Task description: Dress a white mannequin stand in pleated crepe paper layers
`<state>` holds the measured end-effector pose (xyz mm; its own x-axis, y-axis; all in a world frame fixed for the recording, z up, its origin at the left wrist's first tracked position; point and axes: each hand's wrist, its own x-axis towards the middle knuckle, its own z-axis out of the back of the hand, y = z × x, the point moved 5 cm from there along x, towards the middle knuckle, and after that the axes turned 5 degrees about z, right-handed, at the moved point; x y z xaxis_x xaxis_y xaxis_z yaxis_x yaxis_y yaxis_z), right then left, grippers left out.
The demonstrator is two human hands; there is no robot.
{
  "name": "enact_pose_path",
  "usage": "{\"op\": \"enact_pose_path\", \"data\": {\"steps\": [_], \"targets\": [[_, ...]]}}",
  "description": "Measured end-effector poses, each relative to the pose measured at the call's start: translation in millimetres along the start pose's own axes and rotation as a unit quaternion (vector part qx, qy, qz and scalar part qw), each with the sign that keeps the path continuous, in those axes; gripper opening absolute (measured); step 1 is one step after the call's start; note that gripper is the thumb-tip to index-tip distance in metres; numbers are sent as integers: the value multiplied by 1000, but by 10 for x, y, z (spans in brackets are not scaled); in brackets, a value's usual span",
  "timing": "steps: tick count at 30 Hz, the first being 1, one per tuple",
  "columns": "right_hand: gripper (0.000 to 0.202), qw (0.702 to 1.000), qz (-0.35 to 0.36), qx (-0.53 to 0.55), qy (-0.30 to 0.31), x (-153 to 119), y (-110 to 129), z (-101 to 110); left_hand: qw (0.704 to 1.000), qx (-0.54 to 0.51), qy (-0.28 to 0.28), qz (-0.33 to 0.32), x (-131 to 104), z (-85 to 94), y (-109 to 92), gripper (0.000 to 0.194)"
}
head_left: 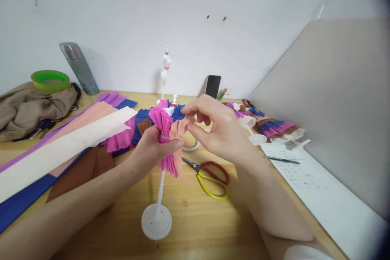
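Observation:
A small white dress form (160,191) on a round base tilts away from me, with pleated crepe paper around its body. My left hand (155,143) is closed around the waist, its thumb pressing the pink crepe paper (161,121) and a thin tie there. Between the thumb and fingertips of my right hand (215,124) is the edge of a peach crepe paper strip (177,128), beside the pink pleats. Blue crepe paper (178,112) shows at the form's upper part. Scissors (210,174) with one red and one yellow handle lie open below my right hand.
Long crepe paper strips (70,142) spread across the left side. Another white dress form (166,63) stands by the wall. Behind my hands is a tape roll (192,146). At the right are dressed forms (277,128), a pen (283,160) and written paper (317,187). A phone (213,86) leans at the back.

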<state>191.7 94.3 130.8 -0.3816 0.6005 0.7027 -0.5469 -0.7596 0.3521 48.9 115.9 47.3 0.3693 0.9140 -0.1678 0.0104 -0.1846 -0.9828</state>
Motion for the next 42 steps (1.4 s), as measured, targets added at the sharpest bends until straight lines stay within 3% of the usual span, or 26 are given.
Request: {"op": "enact_pose_path", "data": {"steps": [6,13,22,29,35,42], "targets": [[23,998,64,10,13,-3,57,-4,998,-45,39,20,-2,-42,11,35],[24,998,45,29,24,2,52,-41,997,-49,53,24,15,-68,48,33],[20,997,71,-7,2,16,27,-137,997,-34,59,20,24,-84,65,28],[21,996,78,45,28,-6,44,-22,995,-63,70,24,10,-76,56,33],[7,997,59,33,26,-20,40,-31,996,-50,69,-1,11,-61,36,31],[19,997,76,-15,-9,0,45,-42,998,-20,66,4,-3,-51,46,29]]}}
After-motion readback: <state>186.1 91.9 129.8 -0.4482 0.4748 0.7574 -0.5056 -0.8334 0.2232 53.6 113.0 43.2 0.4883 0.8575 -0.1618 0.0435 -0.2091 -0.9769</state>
